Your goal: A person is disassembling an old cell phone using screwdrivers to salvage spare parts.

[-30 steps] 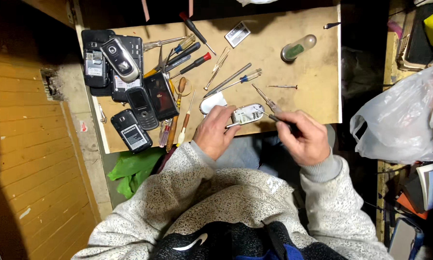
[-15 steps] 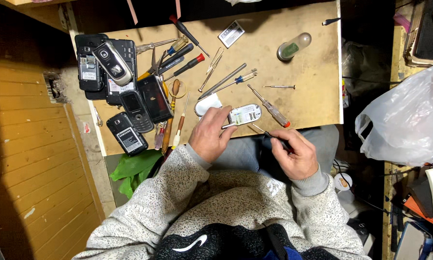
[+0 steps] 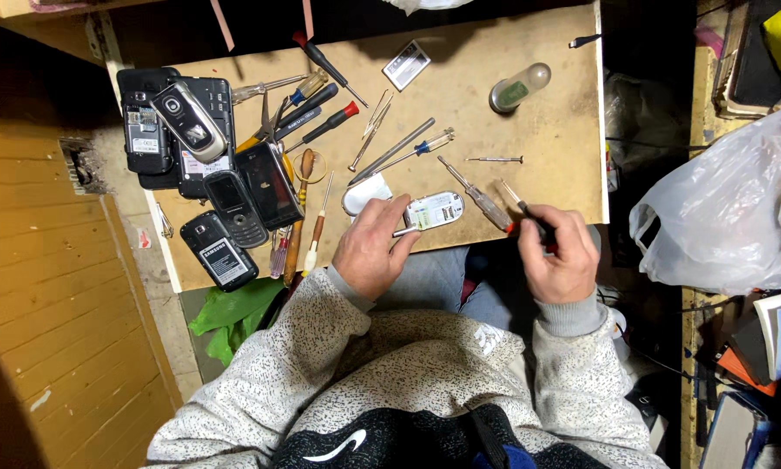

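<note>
Both hands [image 3: 371, 247] [image 3: 562, 252], fingers curled

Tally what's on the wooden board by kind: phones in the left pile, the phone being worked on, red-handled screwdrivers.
Phones in the left pile: 6
Open phone at the left hand: 1
Red-handled screwdrivers: 2, plus one in the right hand: 3
Total: 10

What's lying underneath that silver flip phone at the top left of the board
The silver flip phone lies across two dark opened phones, their backs off. Its body covers where they meet, so what lies directly beneath cannot be seen.
</note>
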